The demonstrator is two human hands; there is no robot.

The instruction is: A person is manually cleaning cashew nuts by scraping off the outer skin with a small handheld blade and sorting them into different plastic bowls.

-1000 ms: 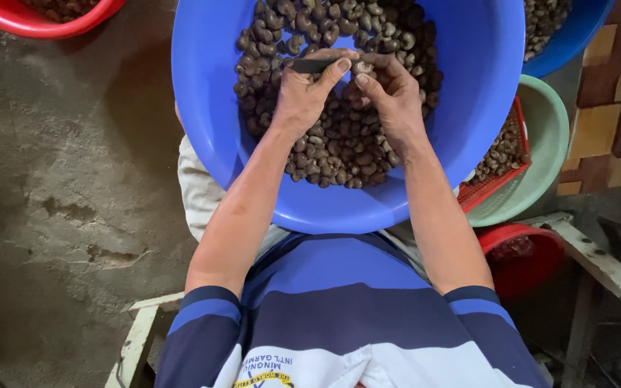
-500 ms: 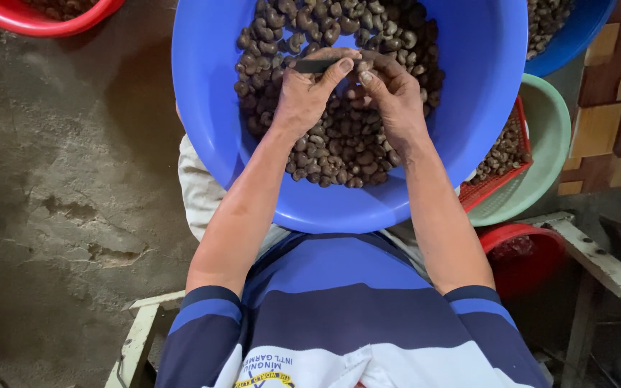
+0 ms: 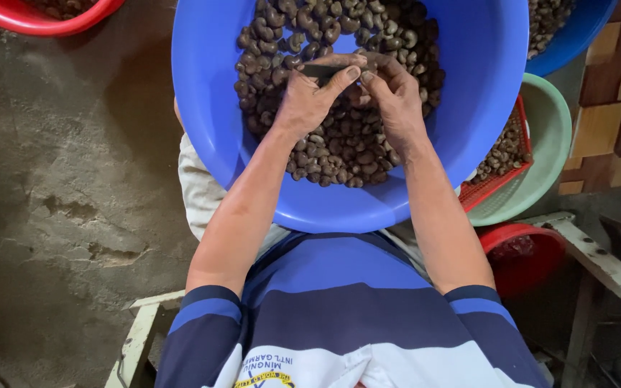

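Over the blue basin [image 3: 210, 144], the left hand [image 3: 309, 97] grips a small dark blade [image 3: 319, 71]; the right hand [image 3: 397, 100] pinches one cashew nut [image 3: 369, 66]. Many unshelled nuts [image 3: 339, 154] remain in the basin.

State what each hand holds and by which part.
Left hand grips a dark flat tool near one end, thumb along it. Right hand pinches a small nut in its fingers above the blue basin.

Blue basin [image 3: 210, 136]: smooth, glossy plastic. Cashew nuts [image 3: 339, 154] in it: dull brown, matt, rough shells. Floor [image 3: 59, 201]: rough, pitted grey concrete; red basket [image 3: 501, 181]: plastic mesh; striped shirt [image 3: 346, 316]: soft matt cloth.
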